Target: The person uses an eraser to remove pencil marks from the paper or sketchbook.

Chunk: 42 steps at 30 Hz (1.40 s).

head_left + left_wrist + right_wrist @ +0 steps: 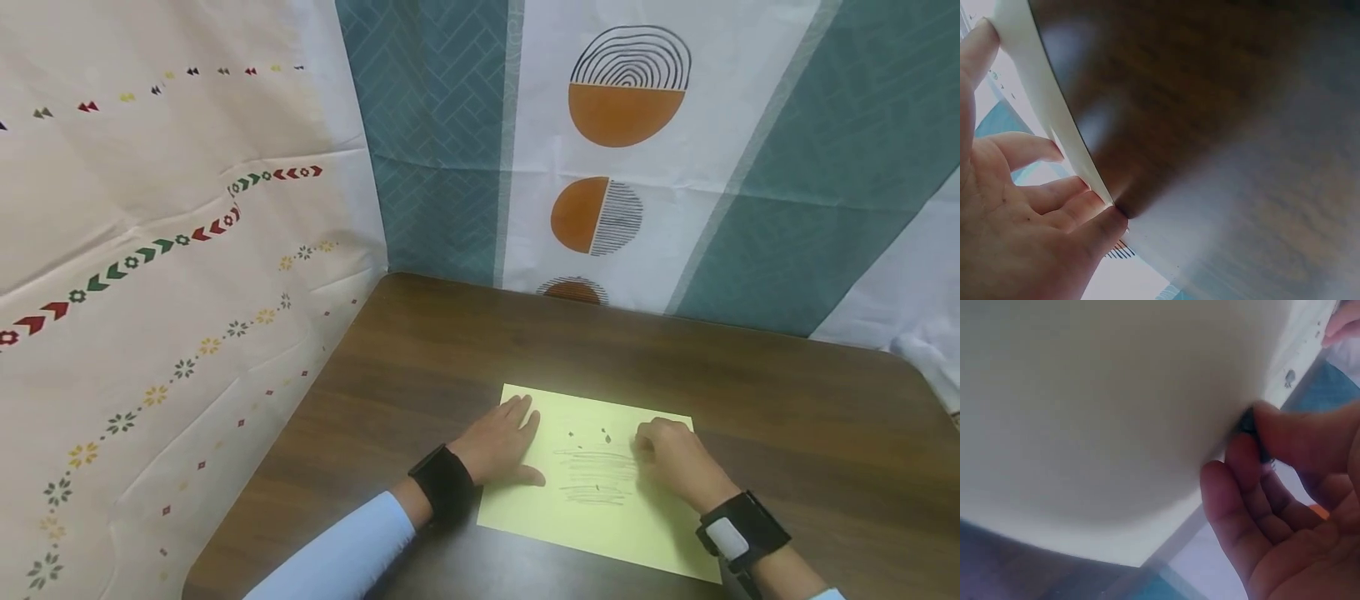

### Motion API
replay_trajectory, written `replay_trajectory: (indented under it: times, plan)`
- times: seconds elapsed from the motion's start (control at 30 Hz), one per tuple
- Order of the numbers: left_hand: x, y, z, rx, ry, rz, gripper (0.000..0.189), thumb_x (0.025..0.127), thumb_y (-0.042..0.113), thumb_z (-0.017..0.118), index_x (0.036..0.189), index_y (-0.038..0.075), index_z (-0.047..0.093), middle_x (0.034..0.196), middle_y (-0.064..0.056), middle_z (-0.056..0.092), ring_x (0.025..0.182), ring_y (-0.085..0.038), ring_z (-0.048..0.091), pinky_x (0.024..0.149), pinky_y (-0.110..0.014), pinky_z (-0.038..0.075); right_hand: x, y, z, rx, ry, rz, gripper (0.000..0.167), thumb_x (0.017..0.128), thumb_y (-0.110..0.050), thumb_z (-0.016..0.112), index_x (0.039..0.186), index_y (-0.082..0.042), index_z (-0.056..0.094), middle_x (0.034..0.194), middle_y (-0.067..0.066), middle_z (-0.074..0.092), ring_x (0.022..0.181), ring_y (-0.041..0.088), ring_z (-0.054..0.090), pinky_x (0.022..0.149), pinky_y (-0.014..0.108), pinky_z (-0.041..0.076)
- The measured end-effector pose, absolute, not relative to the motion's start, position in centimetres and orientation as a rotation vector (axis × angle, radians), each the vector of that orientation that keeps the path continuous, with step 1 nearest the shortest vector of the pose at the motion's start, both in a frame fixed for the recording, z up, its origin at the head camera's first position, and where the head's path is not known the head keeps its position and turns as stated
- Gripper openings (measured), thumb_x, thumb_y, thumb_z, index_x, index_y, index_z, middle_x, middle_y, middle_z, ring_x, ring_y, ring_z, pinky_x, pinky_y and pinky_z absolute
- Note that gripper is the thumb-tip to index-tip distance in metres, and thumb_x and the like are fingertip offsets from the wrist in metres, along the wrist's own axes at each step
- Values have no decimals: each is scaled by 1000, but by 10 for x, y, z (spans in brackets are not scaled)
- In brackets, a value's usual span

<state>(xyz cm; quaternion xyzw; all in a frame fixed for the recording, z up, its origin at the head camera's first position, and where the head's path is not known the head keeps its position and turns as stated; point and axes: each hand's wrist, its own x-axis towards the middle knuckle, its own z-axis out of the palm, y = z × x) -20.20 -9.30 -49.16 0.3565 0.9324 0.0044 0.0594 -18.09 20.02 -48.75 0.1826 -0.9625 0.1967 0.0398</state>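
Observation:
A sheet of yellow paper [555, 521] lies on the brown table with grey pencil-like scribbled lines [596, 493] across its middle. Small dark flecks [608, 438] are scattered on and above those lines. My left hand [501, 442] rests on the paper's left edge, fingers and thumb spread. On the right part of the sheet is my right hand [675, 454], its fingers curled. In the right wrist view its thumb and forefinger pinch a small dark object [1248, 420] against the paper; most of it is hidden, so its kind is unclear.
The wooden table [420, 358] reaches beyond the paper on every side. A patterned cloth [187, 275] hangs at the left, and a teal and white curtain [442, 142] stands behind the table's far edge. Both wrists wear black bands [442, 483].

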Motion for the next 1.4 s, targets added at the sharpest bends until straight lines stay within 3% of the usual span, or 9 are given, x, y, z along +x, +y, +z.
replay_trajectory:
  times: [0.17,0.43,1.13,1.4]
  plan:
    - [-200,-95,-493,1091,2826,28,91,88,66,64,149,0,46,157,-23,35,146,-35,32,119,-37,26,-184,197,-483,613,-2959,624,30,67,19,70,78,-9,71,76,-3,62,73,12,53,67,36,52]
    - [-200,-95,-490,1093,2825,-1,92,89,67,62,150,1,45,158,-22,34,147,-34,30,119,-37,25,-187,174,-470,645,-2860,660,17,74,11,78,82,-3,75,80,2,67,79,20,65,72,41,57]
    - [-199,-96,-493,1151,2832,-35,92,89,69,59,150,1,46,157,-24,35,146,-36,32,119,-38,26,-202,108,-476,909,-2944,720,23,77,13,72,82,-9,77,75,-7,62,70,8,54,65,28,52]
    - [-202,-94,-492,1146,2846,-86,92,90,69,59,150,1,45,157,-24,34,146,-35,32,119,-38,27,-202,91,-484,840,-2941,519,29,77,11,68,61,-10,55,62,-3,42,57,12,36,49,27,34]
